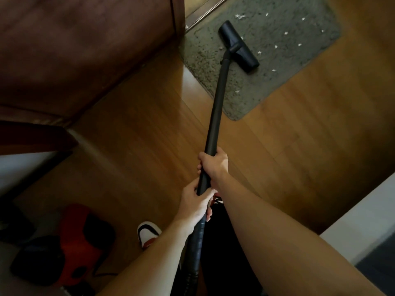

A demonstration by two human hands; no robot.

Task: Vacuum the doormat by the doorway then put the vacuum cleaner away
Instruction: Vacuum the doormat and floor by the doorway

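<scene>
A grey-green doormat point(284, 60) lies on the wooden floor by the doorway at the top, dotted with several white scraps point(275, 47). The black floor head point(238, 47) of the vacuum rests on the mat's left part. Its long black wand point(217, 107) runs down to me. My right hand point(212, 164) grips the wand higher up. My left hand point(197, 205) grips it just below, where the ribbed hose point(195, 248) begins. The red and black vacuum body point(83, 238) sits on the floor at the lower left.
A brown leather sofa point(81, 50) fills the upper left, close to the mat's left edge. A door threshold point(203, 11) borders the mat at the top. A white surface point(363, 214) juts in at the right. My white shoe point(147, 232) stands beside the hose.
</scene>
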